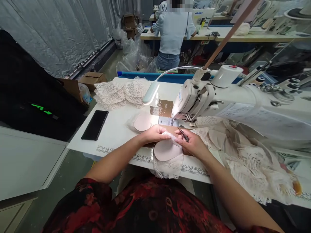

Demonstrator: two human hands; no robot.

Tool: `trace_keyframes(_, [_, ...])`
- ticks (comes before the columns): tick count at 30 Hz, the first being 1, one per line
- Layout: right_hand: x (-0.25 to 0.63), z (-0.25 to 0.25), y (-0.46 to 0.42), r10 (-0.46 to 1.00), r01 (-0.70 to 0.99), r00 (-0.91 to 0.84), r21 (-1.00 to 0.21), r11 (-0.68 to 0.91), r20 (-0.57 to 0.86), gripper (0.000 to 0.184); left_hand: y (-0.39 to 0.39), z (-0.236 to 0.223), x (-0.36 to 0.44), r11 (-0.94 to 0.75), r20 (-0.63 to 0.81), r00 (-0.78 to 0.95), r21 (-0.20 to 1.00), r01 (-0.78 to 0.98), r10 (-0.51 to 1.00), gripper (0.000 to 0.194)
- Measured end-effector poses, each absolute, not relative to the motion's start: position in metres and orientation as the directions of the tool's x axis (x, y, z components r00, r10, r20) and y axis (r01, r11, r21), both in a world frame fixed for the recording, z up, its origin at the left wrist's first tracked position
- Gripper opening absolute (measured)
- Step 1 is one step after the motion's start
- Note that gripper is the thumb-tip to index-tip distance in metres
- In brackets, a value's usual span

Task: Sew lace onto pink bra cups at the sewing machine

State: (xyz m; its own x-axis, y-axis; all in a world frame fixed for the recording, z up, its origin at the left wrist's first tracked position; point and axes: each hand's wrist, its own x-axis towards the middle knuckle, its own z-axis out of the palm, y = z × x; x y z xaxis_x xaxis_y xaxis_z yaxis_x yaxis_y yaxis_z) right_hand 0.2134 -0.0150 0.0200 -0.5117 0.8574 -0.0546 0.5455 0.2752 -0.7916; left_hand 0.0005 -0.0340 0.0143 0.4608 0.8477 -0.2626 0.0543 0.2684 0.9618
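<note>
My left hand (155,133) pinches the top edge of a pale pink padded cup with lace trim (166,151) at the near edge of the sewing table (116,129). Close beside it, my right hand (191,142) grips the same piece. Small dark thread snips (183,134) are tucked between its fingers. The lace hangs over the table edge toward my lap. Just behind both hands stands the white sewing machine head (191,100), and a second pink cup (143,122) lies to its left.
A black phone (95,124) lies at the table's left. Lace pieces (121,92) are piled at the back left, more lace (247,155) heaped at the right. A gooseneck lamp (151,92) shines on the needle area. Another person (173,32) works at a far table.
</note>
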Motion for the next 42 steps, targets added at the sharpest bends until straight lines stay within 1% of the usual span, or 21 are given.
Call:
trace_keyframes(2, [0.21,0.025,-0.01,0.824,0.531,-0.562,-0.793,0.298,-0.067,0.031,-0.034,0.011,0.002,0.186,-0.178,0.427,0.982,0.022,0.887,0.043])
trace_keyframes(4, [0.206,0.027,-0.008,0.82,0.542,-0.57,-0.775,0.323,-0.057,0.026,-0.033,0.008,0.0,0.138,-0.128,0.413,0.99,0.004,0.902,0.041])
trace_keyframes(7, [0.202,0.023,-0.006,0.821,0.504,-0.569,-0.806,0.311,-0.039,0.027,-0.03,0.004,-0.006,0.162,-0.141,0.44,0.987,-0.01,0.887,0.038])
trace_keyframes(9, [0.202,0.017,-0.006,0.812,0.43,-0.583,-0.853,0.295,-0.013,0.032,-0.029,0.003,-0.01,0.192,-0.156,0.466,0.981,-0.03,0.871,0.037])
trace_keyframes(11, [0.206,0.011,-0.004,0.81,0.365,-0.587,-0.898,0.246,-0.016,0.043,-0.028,0.003,-0.011,0.206,-0.161,0.489,0.978,-0.039,0.857,0.035])
trace_keyframes(13, [0.211,0.009,-0.002,0.807,0.339,-0.589,-0.918,0.207,-0.036,0.049,-0.028,0.005,-0.011,0.221,-0.179,0.493,0.975,-0.026,0.851,0.033])
trace_keyframes(14, [0.213,0.01,-0.001,0.806,0.345,-0.59,-0.917,0.201,-0.045,0.05,-0.029,0.006,-0.01,0.23,-0.192,0.483,0.973,-0.02,0.854,0.033])
trace_keyframes(18, [0.218,0.014,0.003,0.796,0.373,-0.603,-0.897,0.237,-0.04,0.042,-0.029,0.006,-0.006,0.237,-0.207,0.443,0.971,-0.013,0.872,0.033])
trace_keyframes(22, [0.213,0.018,0.001,0.754,0.367,-0.654,-0.895,0.253,-0.056,0.036,-0.029,0.006,-0.004,0.209,-0.194,0.449,0.978,0.018,0.872,0.03])
trace_keyframes(25, [0.207,0.02,-0.002,0.74,0.362,-0.672,-0.881,0.303,-0.022,0.029,-0.028,0.007,-0.003,0.191,-0.185,0.466,0.981,0.035,0.865,0.028])
trace_keyframes(29, [0.202,0.024,-0.006,0.754,0.353,-0.655,-0.869,0.347,0.034,0.024,-0.028,0.008,-0.004,0.206,-0.196,0.484,0.978,0.033,0.853,0.036])
trace_keyframes(33, [0.199,0.024,-0.01,0.793,0.346,-0.609,-0.899,0.269,0.003,0.021,-0.029,0.01,-0.003,0.206,-0.205,0.476,0.977,0.052,0.855,0.04])
trace_keyframes(39, [0.199,0.01,-0.007,0.846,0.286,-0.531,-0.95,0.122,-0.051,0.027,-0.029,0.011,0.0,0.183,-0.205,0.461,0.979,0.093,0.864,0.039])
trace_keyframes(41, [0.204,0.004,-0.006,0.867,0.259,-0.491,-0.964,0.059,-0.078,0.031,-0.034,0.019,-0.003,0.11,-0.187,0.476,0.976,0.186,0.86,0.04])
trace_keyframes(42, [0.207,0.001,-0.005,0.879,0.261,-0.471,-0.964,0.055,-0.078,0.033,-0.037,0.025,-0.005,0.05,-0.177,0.465,0.961,0.273,0.867,0.039])
